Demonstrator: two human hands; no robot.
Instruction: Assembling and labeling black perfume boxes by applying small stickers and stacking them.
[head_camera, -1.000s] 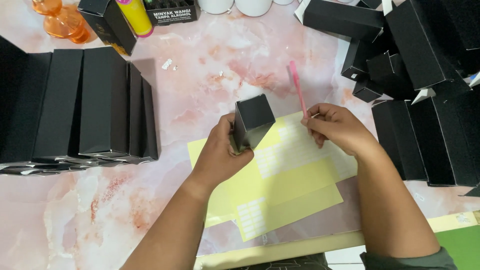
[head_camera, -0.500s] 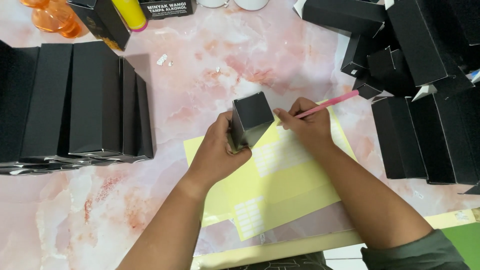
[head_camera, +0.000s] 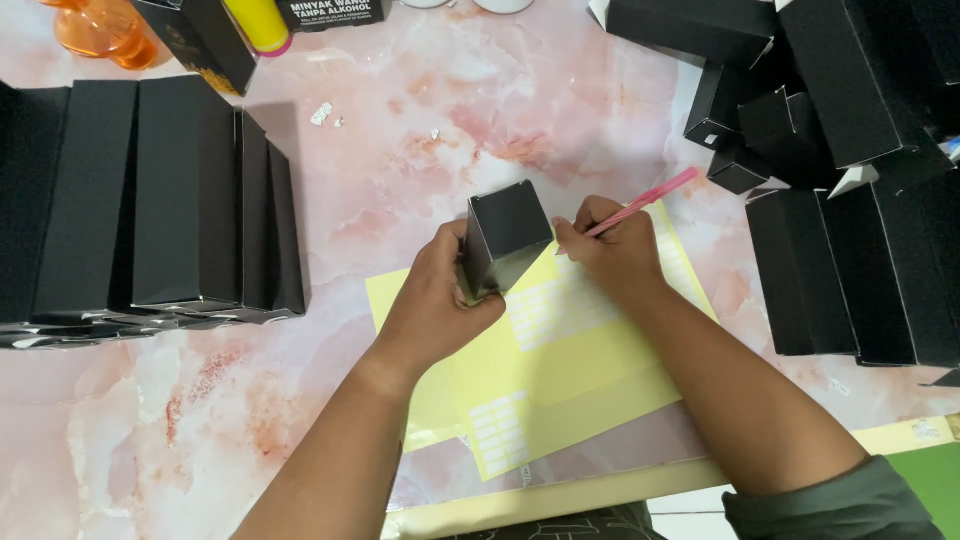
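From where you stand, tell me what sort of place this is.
Probably a small packing or labelling station on a pink marbled tabletop. Rows of flat black cartons lie at both sides, yellow label sheets lie in front, and the left hand holds a black box.

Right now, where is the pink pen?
Head view, right of centre: the pink pen is in the right hand, beside the black box, above the yellow sheets.

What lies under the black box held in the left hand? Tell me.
Under the black box the yellow sticker sheet shows, with rows of pale labels, lying on the pink marbled table. The left hand and the box hide the sheet's part directly beneath.
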